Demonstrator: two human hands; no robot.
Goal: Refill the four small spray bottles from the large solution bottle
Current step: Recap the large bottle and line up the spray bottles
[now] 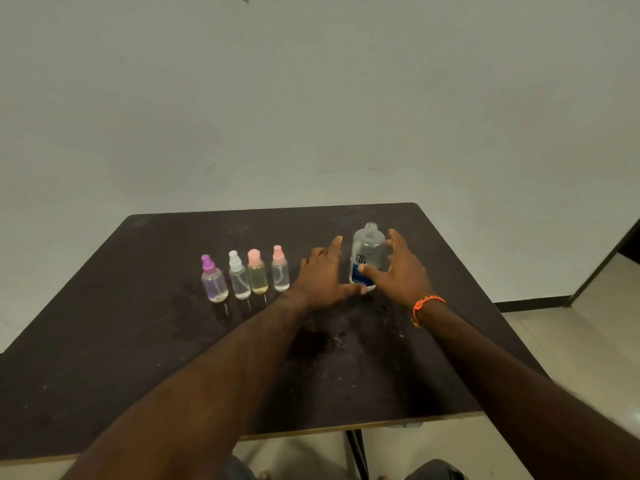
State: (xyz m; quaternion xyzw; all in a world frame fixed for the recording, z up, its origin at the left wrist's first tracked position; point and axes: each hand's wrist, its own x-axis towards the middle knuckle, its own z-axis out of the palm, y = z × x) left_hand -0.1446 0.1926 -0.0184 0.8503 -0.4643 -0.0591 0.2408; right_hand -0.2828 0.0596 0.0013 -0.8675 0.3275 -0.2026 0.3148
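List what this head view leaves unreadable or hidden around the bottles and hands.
- Large solution bottle: label text too small and partly covered by the right hand; liquid level unclear; its cap is not seen.
- Right hand's grip: contact with the bottle cannot be told.
- Four small spray bottles: fill levels too small and blurred.
- Left hand: palm faces down, underside hidden.
- Table: near corners cut off by the arms and the frame edge.

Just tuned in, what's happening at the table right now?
A person has both hands around the large solution bottle, which stands upright and uncapped on the dark table. The left hand and right hand are spread open on either side of it, not clearly gripping. Four small spray bottles stand in a row to the left, all with their spray tops on.
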